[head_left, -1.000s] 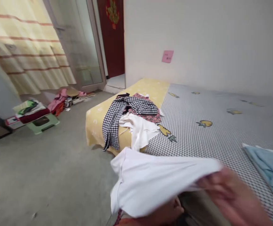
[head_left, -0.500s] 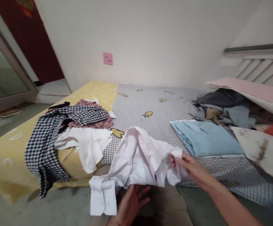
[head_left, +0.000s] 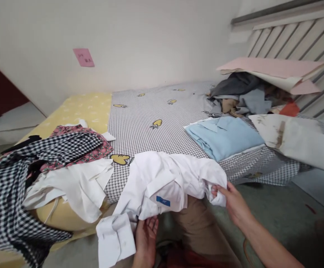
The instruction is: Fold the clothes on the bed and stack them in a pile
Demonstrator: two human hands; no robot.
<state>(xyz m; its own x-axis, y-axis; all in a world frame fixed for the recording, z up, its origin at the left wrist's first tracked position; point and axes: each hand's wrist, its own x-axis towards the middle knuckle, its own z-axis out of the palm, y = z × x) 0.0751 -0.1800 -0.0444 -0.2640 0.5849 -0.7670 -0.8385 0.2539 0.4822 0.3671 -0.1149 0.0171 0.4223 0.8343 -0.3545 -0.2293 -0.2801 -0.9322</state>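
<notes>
A white shirt (head_left: 198,169) lies bunched over the near edge of the bed and my lap, its collar toward me and a blue label (head_left: 163,201) showing inside the neck. My right hand (head_left: 234,204) pinches the end of one sleeve on the right. Just below the shirt's near edge, my left hand (head_left: 146,236) is palm up, fingers extended and touching the cloth, not closed on it. Beside it, the other sleeve's wide white cuff (head_left: 114,238) hangs down at the left.
A black-and-white checked garment (head_left: 4,201), a floral cloth (head_left: 102,149) and a white cloth (head_left: 78,186) lie on the bed's left. A folded light blue shirt (head_left: 228,136) is at right, near piled clothes (head_left: 240,91), pink board (head_left: 270,67) and a stained white bag (head_left: 298,139).
The view has turned right and down. The shirt has flopped over so its collar and blue label face me. My left hand's spread fingers have come up against the cloth; my right keeps its sleeve.
</notes>
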